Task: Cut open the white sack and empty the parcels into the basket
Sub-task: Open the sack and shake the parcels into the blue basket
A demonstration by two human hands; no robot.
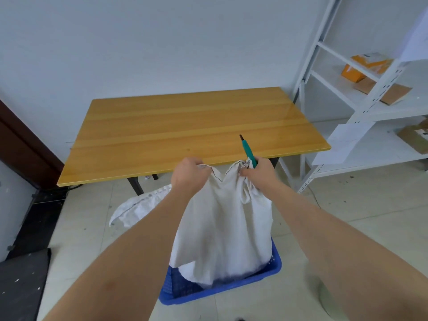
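Sack [222,223] hangs straight down from both hands, long axis vertical, lower end sitting inside the blue basket [276,266] on the floor. Basket is directly under the hands, just in front of the near edge of the tabletop [185,126].

Left hand [188,173] is clenched on one upper corner of the sack. Right hand [257,171] is bunched on the other upper corner and also holds a green-handled cutter [248,151], tip pointing up and away over the tabletop's near edge. Hands are apart, cloth edge sagging between them.

Key relation: grip is at the top, the low end is in the basket. Can't tell from here whether that low end is the cut opening, and no parcels are visible; cloth covers most of the basket interior. Sack looks fairly limp, so my read is it's mostly or fully drained.

If anything is left inside, the move is a vertical lift and shake, keeping the low end over the basket. Both hands are equally near; the left is the freer one, since the right is sharing its grip with the cutter. Risk: blade near the cloth and the left hand.

A second crumpled white sack [136,208] lies on the floor left of the basket.
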